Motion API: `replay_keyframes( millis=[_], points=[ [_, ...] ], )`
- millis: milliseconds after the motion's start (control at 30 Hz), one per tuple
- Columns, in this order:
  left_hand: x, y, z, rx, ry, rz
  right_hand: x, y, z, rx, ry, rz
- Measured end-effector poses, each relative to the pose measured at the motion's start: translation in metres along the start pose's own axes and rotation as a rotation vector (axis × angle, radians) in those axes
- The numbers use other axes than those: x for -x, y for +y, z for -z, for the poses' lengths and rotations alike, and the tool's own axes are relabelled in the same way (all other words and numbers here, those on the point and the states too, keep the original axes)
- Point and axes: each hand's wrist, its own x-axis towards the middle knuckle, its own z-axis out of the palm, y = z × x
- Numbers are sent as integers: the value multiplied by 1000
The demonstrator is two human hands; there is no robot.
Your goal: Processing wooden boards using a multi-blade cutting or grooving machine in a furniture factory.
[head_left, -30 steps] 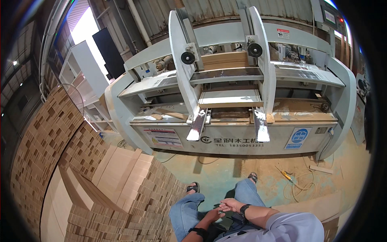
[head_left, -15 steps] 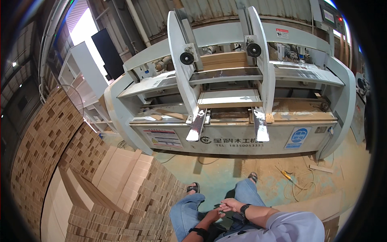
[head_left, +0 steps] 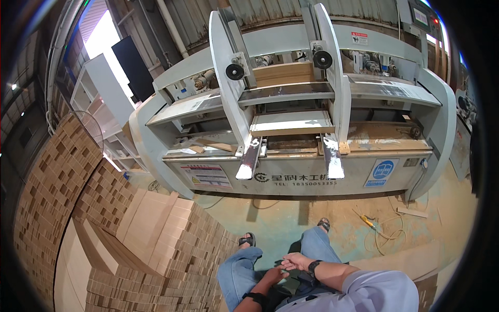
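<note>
Over the lap, the left hand [head_left: 273, 276] and right hand [head_left: 296, 261] meet with fingertips touching; the right one is loosely spread, its palm partly turned up, while I cannot tell how far the left is curled, and no board is gripped in either. The work looks to be at a pause. Below them, soft, creased blue jeans [head_left: 315, 245] cover the parted knees. Just to the left rises a stack of boards [head_left: 200, 242], flat, smooth and pale on top, with banded tan and brown ends set unevenly like brickwork; there is plenty of material here, though whether these pieces are finished or waiting cannot be told. On the right, a yellow tool [head_left: 367, 220] with a thin looping hose lies on the scuffed, dusty green floor [head_left: 291, 218]. Farther off, the pale-painted metal machine [head_left: 358, 179] pushes out two flat, worn rails [head_left: 248, 162]. Between its curved uprights rests a white-faced board [head_left: 292, 120], brown along its front edge, dotted at both ends; it appears loaded, but its stage of completion is unclear. Behind it are round black handwheels [head_left: 235, 72], a wood-grained panel [head_left: 283, 74] and the ribbed metal wall [head_left: 200, 23].
</note>
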Motion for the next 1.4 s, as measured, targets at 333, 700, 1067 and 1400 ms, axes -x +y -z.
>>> replay_keyframes(
  millis=[333,700,1067,1400],
  points=[
    [16,13,12,165,181,-73,-17,-64,31,276,311,368],
    [16,65,51,338,173,-180,-39,-316,97,750,1375,993],
    [7,124,119,509,9,-136,-64,-352,135,724,1571,885],
    [-16,102,85,338,315,-465,-37,-312,84,411,1091,989]
  ],
)
